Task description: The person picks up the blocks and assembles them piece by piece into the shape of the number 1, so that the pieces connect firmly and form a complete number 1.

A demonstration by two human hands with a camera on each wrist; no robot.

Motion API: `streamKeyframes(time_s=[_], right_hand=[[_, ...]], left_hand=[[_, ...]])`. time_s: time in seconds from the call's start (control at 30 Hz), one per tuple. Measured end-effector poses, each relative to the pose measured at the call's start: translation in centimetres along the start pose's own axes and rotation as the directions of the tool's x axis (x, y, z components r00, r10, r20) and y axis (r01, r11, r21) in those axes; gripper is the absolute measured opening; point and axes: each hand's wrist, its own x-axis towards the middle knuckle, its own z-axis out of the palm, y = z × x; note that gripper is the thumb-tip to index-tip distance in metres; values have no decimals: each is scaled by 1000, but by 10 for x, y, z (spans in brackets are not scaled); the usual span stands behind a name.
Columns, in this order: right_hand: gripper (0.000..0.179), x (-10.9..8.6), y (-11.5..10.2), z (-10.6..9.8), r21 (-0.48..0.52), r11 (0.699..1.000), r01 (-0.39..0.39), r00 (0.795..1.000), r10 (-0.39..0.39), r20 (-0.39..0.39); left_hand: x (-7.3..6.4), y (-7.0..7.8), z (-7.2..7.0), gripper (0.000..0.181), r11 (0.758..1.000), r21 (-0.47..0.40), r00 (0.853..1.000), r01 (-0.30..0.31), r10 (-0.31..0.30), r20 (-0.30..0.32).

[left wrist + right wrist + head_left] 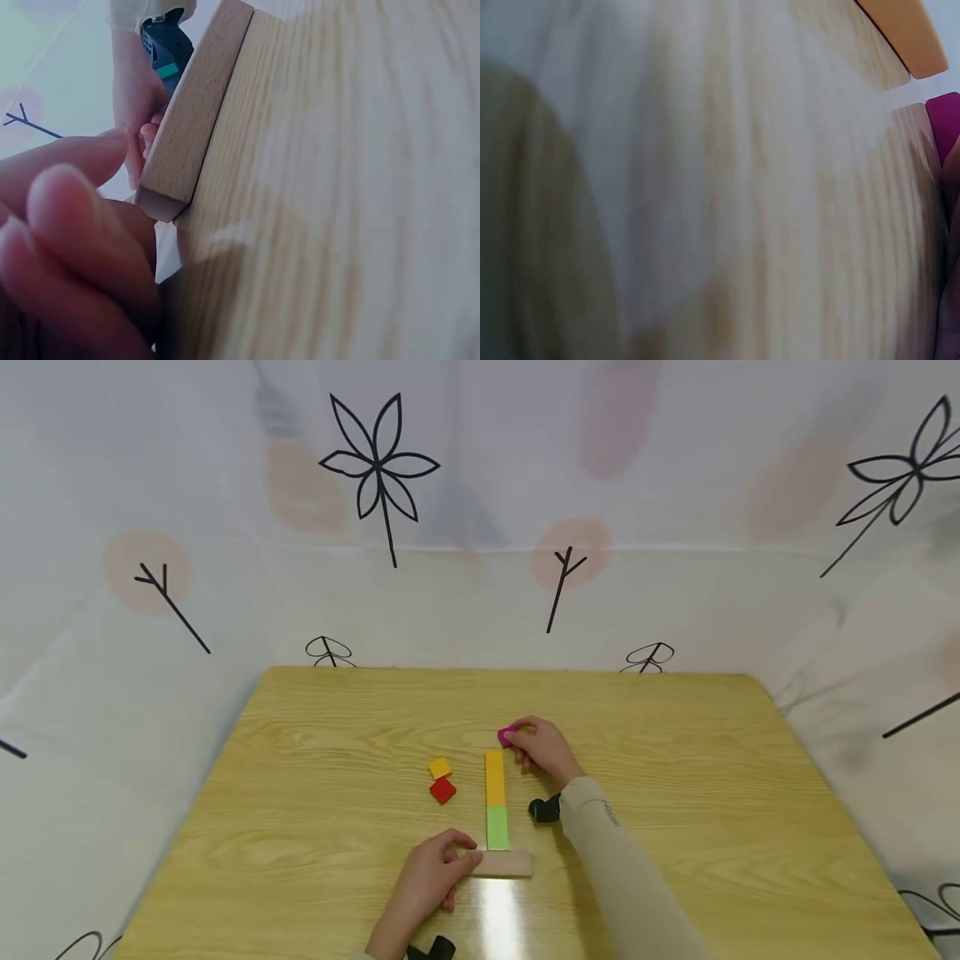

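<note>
Down at the near end of the layout, a pale wooden bar (508, 863) lies crosswise on the table (337, 718), with the left hand (435, 872) at its left end. Those fingers are bent, but honestly I can't tell if they're gripping the bar or just resting by it.

Going away from you, a light green piece (497, 828) runs up from the middle of the bar, end to end with an orange strip (495, 779). Can't make out whether that strip is one block or more. Off to its left sit a red block (442, 790) and, a bit farther, a yellow block (439, 767), both turned at an angle, corners pretty much meeting.

Farthest out, the right hand (543, 747) has a magenta block (502, 739) pinched between thumb and fingers, just past the strip's far end. Right wrist view shows a gap between them. My read: this is the lining-up step, so the next move calls for squaring the block to the strip and closing that gap. It looks small, flat-sided and deeply coloured, with a softened corner; fingers hide the rest.
</note>
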Motion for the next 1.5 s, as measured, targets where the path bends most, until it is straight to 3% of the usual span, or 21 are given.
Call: streamKeyframes(time_s=[0.13, 0.37, 0.57, 1.1, 1.27, 1.5], right_hand=[[34, -1, -2, 2, 18, 1000, -18, 1000, 18, -2], [34, -2, -3, 4, 27, 1000, 1, 1000, -1, 1], [34, -2, -1, 4, -22, 1000, 4, 1000, -4, 19], [33, -3, -4, 5, 0, 1000, -11, 1000, 11, -29], [34, -4, -3, 4, 55, 998, -27, 1000, 27, -6], [37, -3, -3, 4, 27, 999, -39, 999, 39, 23]], left_hand=[[-1, -1, -2, 30, 1000, 8, 1000, 8, -8, 15], [0, 0, -5, 24, 1000, -3, 1000, -29, 29, 5], [-1, -1, -2, 22, 1000, -12, 1000, -17, 17, 7], [2, 0, 3, 26, 1000, 1, 1000, 2, -2, 4], [2, 0, 4, 26, 1000, -1, 1000, 5, -5, 15], [-1, 0, 2, 27, 1000, -8, 1000, 7, -7, 16]])
